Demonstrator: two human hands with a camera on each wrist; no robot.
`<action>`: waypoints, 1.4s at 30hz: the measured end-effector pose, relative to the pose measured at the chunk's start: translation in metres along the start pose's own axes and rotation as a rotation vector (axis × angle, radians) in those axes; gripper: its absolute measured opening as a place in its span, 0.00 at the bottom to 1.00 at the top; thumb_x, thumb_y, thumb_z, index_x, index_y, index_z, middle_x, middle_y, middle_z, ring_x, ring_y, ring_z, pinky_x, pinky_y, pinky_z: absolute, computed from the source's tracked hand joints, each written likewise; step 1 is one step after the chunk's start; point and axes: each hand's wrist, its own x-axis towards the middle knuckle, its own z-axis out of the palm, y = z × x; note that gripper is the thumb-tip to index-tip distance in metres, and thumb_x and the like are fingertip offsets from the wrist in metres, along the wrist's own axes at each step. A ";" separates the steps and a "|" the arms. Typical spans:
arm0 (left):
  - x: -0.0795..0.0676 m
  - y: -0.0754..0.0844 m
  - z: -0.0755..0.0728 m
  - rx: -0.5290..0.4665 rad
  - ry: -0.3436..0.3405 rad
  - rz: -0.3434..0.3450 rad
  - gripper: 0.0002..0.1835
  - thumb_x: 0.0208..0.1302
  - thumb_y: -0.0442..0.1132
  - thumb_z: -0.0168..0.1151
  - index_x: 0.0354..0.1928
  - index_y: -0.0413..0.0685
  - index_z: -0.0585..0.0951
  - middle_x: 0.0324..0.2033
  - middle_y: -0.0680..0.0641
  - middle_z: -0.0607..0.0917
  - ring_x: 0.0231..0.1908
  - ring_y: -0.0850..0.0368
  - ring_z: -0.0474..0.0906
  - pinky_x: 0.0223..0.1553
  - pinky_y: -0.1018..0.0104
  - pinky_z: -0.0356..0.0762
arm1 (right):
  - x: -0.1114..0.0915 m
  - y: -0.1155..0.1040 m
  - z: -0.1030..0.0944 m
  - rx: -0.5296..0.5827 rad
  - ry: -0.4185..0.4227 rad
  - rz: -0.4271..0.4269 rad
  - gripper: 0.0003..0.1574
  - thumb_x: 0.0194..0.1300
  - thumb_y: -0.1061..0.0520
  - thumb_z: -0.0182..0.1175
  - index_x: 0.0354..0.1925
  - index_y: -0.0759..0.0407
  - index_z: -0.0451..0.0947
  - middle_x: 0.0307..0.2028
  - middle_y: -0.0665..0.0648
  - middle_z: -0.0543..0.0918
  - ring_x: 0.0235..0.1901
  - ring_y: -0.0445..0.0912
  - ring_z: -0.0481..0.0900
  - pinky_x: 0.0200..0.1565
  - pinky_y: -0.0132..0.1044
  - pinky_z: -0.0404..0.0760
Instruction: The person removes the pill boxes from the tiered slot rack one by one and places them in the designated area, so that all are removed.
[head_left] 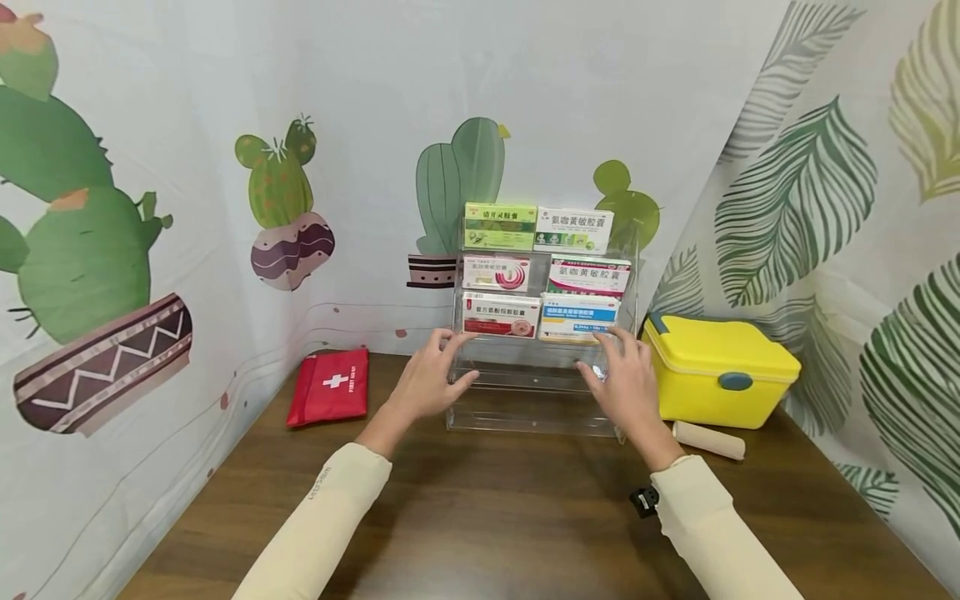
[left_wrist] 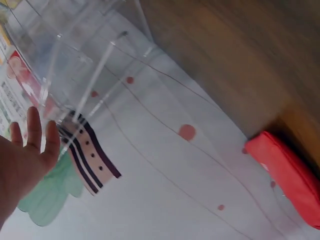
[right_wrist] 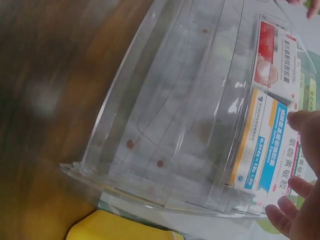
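A clear acrylic tiered rack (head_left: 534, 419) stands on the table, with medicine boxes on its upper tiers and bare lower ones. My left hand (head_left: 429, 377) is at its left side, fingers apart, near the red-and-white box (head_left: 501, 317) of the lowest filled tier. In the left wrist view, that hand's fingers (left_wrist: 34, 127) are extended beside the clear side panel, holding nothing. My right hand (head_left: 628, 385) is at the rack's right side, fingers loosely bent. Its fingertips are right at the blue-and-white box (right_wrist: 260, 142) in the right wrist view, without gripping it.
Higher tiers bear a green box (head_left: 500, 227), a white box (head_left: 573, 231) and two more. To the left lies a red first aid pouch (head_left: 330, 387). A yellow case (head_left: 720, 371) and a beige roll (head_left: 708, 440) are at the right, with the patterned wall cloth behind.
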 end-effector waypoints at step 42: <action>-0.021 -0.044 0.025 -0.341 -0.287 -0.142 0.47 0.58 0.47 0.74 0.74 0.66 0.56 0.68 0.43 0.65 0.45 0.52 0.83 0.50 0.48 0.78 | 0.060 0.026 -0.011 0.381 -0.037 0.256 0.34 0.69 0.53 0.64 0.68 0.65 0.68 0.67 0.69 0.67 0.38 0.61 0.84 0.37 0.54 0.83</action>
